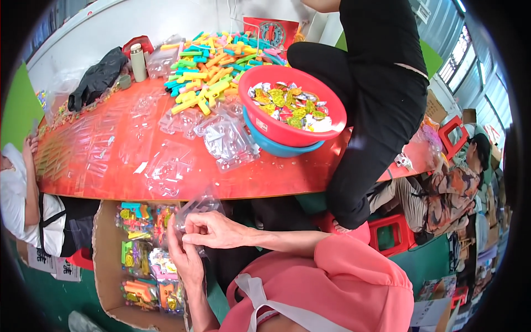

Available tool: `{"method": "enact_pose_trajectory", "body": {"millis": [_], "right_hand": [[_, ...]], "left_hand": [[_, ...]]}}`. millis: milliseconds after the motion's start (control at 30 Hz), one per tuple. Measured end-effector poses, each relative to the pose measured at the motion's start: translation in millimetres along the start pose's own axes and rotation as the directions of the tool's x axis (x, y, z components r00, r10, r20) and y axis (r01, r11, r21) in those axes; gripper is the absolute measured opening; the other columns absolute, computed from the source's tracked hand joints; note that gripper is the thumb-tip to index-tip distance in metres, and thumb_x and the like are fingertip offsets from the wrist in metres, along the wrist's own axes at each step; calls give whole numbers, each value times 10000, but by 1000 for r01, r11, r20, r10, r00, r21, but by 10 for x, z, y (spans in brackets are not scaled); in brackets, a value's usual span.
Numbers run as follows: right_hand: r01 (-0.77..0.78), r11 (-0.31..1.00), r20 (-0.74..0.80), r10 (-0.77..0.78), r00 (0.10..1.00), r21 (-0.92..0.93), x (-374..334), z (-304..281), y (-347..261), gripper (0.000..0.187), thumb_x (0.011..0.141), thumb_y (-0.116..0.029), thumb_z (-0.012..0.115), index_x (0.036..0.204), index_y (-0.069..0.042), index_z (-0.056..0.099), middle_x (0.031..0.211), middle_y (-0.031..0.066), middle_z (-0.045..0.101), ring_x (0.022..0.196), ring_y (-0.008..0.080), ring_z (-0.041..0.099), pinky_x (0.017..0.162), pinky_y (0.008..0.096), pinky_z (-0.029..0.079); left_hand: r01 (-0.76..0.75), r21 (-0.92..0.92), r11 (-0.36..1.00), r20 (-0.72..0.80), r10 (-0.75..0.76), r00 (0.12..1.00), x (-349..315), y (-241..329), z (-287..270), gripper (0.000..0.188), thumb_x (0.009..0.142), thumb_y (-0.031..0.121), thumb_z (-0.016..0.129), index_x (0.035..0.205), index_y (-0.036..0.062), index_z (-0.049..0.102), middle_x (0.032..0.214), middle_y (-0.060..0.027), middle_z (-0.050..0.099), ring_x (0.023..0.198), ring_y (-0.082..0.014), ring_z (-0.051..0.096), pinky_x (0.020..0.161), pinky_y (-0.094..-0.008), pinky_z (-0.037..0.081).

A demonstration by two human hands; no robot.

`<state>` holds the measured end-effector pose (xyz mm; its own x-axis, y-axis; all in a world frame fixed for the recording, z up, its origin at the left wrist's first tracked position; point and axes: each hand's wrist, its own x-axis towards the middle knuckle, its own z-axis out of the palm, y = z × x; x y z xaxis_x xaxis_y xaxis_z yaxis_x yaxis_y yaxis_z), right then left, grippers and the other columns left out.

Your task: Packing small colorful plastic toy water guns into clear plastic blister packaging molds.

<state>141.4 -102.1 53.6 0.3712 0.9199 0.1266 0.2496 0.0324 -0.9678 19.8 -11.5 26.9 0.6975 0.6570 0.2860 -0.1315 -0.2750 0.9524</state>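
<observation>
The right hand (215, 229) has its thumb and forefinger pinched together on the near edge of a clear plastic blister shell (203, 206), while the left hand (185, 257) lies along the shell's left side with its fingers nearly straight; how firmly the left fingers grip cannot be told. The shell is held up in front of the near edge of the red surface (249, 182), just beside an open cardboard box (102, 249) packed with bagged toy sets (133, 257) in green, orange, yellow and pink. Across that edge, more clear shells (229, 138) lie loosely stacked and overlapping. To their right, a red basin (276, 124) nests in a blue basin (282, 148) and holds translucent yellow pieces (285, 99) among silvery packets. Behind the stack rises a heap of toy pistols (207, 72) in orange, yellow, green and teal. A black bag (97, 80) and a pale bottle (138, 62) stand farther left; a person in black (381, 105) sits at the right, and a person in white (16, 193) is at the left end
</observation>
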Motion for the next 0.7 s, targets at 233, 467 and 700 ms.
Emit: {"method": "enact_pose_trajectory", "body": {"millis": [233,467,700], "right_hand": [[-52,999,96,52,994,-2,-12,-44,-18,200,975,-195,568,878,-22,537,658,29,597,589,86,577,524,277,461],[-61,989,104,48,993,133,-138,103,71,191,980,-195,553,881,-33,528,684,5,600,609,53,566,522,236,445],[99,925,103,-147,984,367,-304,-333,-439,70,985,-79,532,984,-10,545,807,67,640,718,146,683,573,273,547]], "left_hand": [[112,-109,988,34,-109,993,9,-102,-169,449,990,64,428,1431,-16,411,1436,-150,463,1305,-224,454,1084,-352,365],[128,-324,937,1,-135,991,-62,-251,-180,399,996,81,508,1390,32,471,835,62,518,638,5,389,523,-179,326],[192,-175,966,-603,-259,754,-420,-1564,-1473,437,1023,278,492,1403,65,470,1259,-31,553,1068,-136,529,868,-288,440]]}}
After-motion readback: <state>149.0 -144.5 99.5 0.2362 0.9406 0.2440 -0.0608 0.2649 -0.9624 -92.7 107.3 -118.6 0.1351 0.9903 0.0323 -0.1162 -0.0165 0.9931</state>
